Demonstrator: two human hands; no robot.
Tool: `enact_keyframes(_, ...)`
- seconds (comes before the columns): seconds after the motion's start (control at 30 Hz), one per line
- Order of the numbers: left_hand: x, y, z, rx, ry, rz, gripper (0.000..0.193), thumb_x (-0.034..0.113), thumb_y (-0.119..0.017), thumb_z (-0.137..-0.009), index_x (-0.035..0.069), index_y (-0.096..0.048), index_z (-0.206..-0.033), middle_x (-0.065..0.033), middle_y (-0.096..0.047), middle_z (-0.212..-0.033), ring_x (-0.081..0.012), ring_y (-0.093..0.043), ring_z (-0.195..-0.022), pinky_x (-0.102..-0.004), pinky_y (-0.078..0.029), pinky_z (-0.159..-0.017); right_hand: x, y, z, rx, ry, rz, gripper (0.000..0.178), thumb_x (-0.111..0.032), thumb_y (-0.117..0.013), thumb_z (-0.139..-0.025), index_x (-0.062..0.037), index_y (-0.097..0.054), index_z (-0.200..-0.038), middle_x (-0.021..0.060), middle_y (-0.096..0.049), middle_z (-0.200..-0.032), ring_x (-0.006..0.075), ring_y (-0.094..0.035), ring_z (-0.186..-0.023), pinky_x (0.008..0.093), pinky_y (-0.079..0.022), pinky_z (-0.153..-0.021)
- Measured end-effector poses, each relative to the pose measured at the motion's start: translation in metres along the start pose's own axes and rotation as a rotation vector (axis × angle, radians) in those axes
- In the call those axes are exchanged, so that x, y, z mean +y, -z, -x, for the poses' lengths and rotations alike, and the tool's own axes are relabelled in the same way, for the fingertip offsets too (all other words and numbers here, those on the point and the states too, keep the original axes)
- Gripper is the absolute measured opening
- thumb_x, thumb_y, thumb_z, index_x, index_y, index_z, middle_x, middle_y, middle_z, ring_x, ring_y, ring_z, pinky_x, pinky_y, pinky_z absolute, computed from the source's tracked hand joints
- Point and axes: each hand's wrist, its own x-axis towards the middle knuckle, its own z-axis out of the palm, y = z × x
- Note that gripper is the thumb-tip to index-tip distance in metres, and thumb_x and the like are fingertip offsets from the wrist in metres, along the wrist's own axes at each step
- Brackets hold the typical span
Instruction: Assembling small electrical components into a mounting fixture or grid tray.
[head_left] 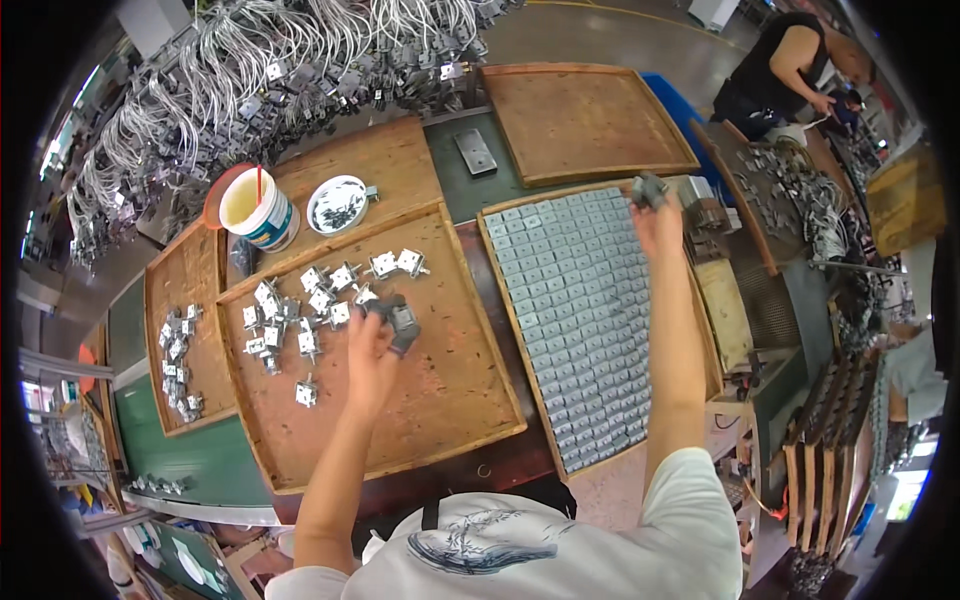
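My left hand [372, 358] is closed around dark grey block-shaped parts [402, 322], held above a shallow wooden tray [420, 440]. Just beyond and left of it, several shiny metal parts with short shafts [307, 338] lie loosely in that tray. At the far right corner of another wooden tray [548, 425], my right hand [660, 228] grips a dark grey part [650, 190] in its fingertips. Tight rows of small grey square blocks [570, 300] fill this second tray. My right forearm hides some of its right side. The exact kind of the held parts is unclear.
A white bucket [262, 212] and a white dish of small dark pieces [338, 204] stand behind the left tray. Bundles of white-wired parts [340, 60] hang at the back. Another wooden tray [590, 125] lies far right of centre. A person [790, 75] works beyond it.
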Motion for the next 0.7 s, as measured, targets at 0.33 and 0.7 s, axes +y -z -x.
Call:
enact_keyframes(0.33,0.019,0.016,0.085,-0.286,0.395,1.042,0.042,0.007,-0.055,-0.097,0.005,-0.043,-0.138,-0.0095,-0.060,-0.116,-0.0175,-0.060,-0.097,-0.0302,-0.050,-0.085,0.013,-0.045,0.259,-0.259,-0.105,0.155,0.031,-0.007,-0.066,-0.090,-0.0012,-0.060,-0.120,0.0051,-0.066,-0.097,0.0156,-0.063,-0.079,0.0292,-0.052,-0.069)
enact_keyframes(0.7,0.032,0.065,0.164,-0.251,0.111,0.732,0.032,-0.005,-0.061,-0.090,0.002,-0.057,-0.121,-0.0031,-0.059,-0.114,-0.0131,-0.059,-0.105,-0.0287,-0.048,-0.091,-0.023,-0.129,0.405,-0.862,0.352,1.055,0.037,-0.016,-0.077,-0.082,-0.0011,-0.060,-0.112,0.0100,-0.068,-0.089,0.0219,-0.067,-0.073,0.0328,-0.054,-0.065)
